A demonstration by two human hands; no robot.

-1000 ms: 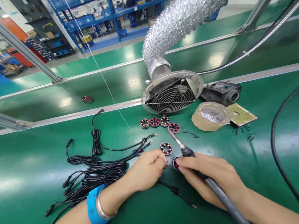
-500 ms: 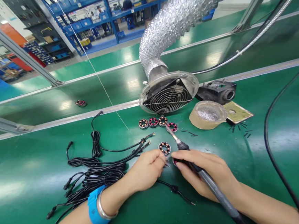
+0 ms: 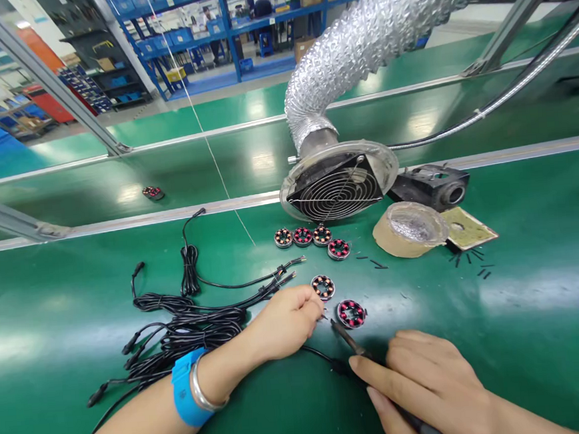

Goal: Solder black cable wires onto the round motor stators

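My left hand [image 3: 290, 318] is closed in a pinch beside a motor stator with copper windings [image 3: 322, 287]. A thin wire-like tip pokes out below its fingers, but what they hold is mostly hidden. My right hand [image 3: 427, 380] grips a soldering iron [image 3: 352, 341], whose tip points up and left, just short of the left fingertips. To the right of that tip lies a stator with red windings [image 3: 351, 314]. A black cable [image 3: 320, 353] runs out from under my left hand and passes behind the iron.
Several stators [image 3: 302, 237] sit in a row below a round fume extractor [image 3: 340, 186]. Bundled black cables [image 3: 199, 338] spread at left. On the right stand a cup of silvery material [image 3: 411, 229], a yellow sponge tray [image 3: 468, 228] and a black iron stand [image 3: 430, 187].
My right hand has drawn the soldering iron down, from the back stators to beside my left fingertips. The red-wound stator near it is now uncovered. My left hand stays pinched; the view shifted slightly.
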